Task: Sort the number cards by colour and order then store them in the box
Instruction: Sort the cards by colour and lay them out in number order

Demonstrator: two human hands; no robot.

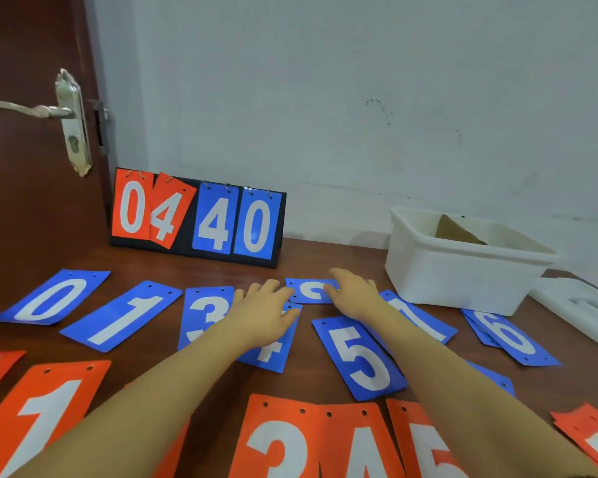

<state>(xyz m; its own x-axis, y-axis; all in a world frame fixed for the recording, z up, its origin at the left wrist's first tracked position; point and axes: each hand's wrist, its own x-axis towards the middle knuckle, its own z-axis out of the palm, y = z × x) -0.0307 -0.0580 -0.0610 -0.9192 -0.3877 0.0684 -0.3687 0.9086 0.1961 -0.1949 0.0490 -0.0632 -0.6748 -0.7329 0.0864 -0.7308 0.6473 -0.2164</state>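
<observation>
Right hand [354, 293] fingers on small blue card [309, 290].

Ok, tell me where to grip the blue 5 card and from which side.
Take the blue 5 card by its near bottom edge, coming from the person's side. It lies flat on the wooden table, so a fingertip has to lift an edge first. That end is clear of the right hand; its far right edge overlaps another blue card, and the punched holes are at the far end.
</observation>
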